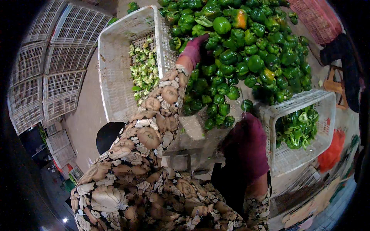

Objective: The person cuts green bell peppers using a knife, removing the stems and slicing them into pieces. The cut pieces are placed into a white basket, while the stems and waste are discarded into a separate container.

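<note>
My left hand point(194, 48), in a purple glove, reaches out over a large heap of green bell peppers point(228, 57). Its fingertips are among the peppers, and whether they grip one cannot be seen. My right hand point(253, 141), also gloved in purple, is low in front of me with its back towards the camera. A thin, blurred, blade-like tool point(241, 96) sticks out beyond its curled fingers. One green pepper point(247, 105) lies just past that hand. Left of the heap, a white plastic crate point(112, 72) holds pale pepper cores point(144, 68).
Right of my right hand, a tilted white crate point(303, 99) contains cut green peppers point(300, 127). Stacked crates point(63, 57) stand at left, and a pink crate point(318, 20) at far right. A wooden stool point(335, 83) and a red bag-like thing point(332, 151) are also at right.
</note>
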Demonstrator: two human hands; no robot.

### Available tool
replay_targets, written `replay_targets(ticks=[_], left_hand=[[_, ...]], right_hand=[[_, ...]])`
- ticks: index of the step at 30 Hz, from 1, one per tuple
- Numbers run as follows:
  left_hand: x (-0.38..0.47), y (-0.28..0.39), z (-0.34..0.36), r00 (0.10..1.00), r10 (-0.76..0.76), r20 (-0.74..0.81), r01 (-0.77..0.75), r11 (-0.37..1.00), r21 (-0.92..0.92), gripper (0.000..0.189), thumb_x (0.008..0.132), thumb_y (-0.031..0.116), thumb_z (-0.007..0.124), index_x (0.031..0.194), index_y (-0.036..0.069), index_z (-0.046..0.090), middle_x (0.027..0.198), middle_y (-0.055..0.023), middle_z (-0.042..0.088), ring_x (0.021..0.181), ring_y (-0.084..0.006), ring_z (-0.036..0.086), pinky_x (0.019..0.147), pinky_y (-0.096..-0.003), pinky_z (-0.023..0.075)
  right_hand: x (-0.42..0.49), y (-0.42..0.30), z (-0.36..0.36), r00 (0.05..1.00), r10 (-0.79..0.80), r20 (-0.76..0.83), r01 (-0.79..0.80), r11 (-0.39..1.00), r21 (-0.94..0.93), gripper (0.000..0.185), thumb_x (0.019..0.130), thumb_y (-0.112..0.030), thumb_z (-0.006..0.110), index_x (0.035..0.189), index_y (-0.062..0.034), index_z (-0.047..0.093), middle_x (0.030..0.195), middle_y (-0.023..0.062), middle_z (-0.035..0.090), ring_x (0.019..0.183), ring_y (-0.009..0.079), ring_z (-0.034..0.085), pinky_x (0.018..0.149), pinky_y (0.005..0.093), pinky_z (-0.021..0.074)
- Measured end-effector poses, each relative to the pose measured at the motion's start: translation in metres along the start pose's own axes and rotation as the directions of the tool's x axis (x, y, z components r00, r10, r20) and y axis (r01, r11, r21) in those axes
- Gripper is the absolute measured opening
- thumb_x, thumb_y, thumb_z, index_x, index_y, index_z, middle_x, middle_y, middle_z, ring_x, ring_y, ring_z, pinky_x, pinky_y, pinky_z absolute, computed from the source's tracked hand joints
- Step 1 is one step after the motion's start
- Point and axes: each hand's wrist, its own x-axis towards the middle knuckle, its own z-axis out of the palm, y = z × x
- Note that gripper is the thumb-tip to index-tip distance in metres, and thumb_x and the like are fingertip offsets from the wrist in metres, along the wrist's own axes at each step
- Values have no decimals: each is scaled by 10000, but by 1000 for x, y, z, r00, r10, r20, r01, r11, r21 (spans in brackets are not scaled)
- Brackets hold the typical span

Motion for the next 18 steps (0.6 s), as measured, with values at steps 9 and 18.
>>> replay_targets(ticks=[9, 18], left_hand=[[-137, 90, 40, 860, 268, 433, 70, 779, -623, 467, 922, 245, 641, 1344, 110, 494, 1346, -93, 544, 1268, -285, 489, 1065, -558, 419], [-242, 158, 40, 877, 270, 398, -81, 899, -431, 542, 931, 354, 610, 1384, 101, 451, 1290, -65, 559, 1190, -205, 536, 1029, -368, 427]], right_hand=[[8, -28, 26, 978, 23, -208, 118, 760, 639, 380, 920, -54, 602, 1288, -15, 516, 1083, 106, 641, 911, 135, 600, 788, 264, 494], [-18, -93, 50, 996, -72, 60, -63, -35, 997, 403, 997, -409, 448, 1141, -41, 527, 850, 57, 566, 612, 134, 552, 501, 236, 454]])
